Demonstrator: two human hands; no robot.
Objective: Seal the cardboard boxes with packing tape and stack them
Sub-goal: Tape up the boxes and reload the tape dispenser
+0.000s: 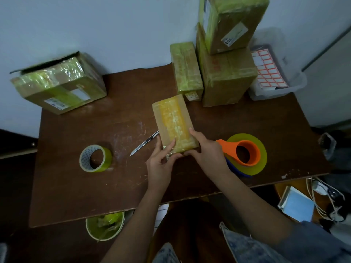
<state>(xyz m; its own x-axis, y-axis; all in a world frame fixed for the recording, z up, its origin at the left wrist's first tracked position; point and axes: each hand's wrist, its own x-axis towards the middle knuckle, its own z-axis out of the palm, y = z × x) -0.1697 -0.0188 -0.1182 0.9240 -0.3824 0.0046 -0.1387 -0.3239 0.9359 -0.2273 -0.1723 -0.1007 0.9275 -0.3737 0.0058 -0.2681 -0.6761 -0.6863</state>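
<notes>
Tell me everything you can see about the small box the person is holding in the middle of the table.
The small flat brown cardboard box lies on the dark wooden table, long side pointing away. A wide strip of glossy yellowish tape runs along its top. The left hand and right hand grip its near end, fingers on top. A utility knife lies just to its left.

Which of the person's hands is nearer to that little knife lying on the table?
Left. The left hand holds the small box's near end, just right of the knife. The right hand grips the box's other side, farther away.
</notes>
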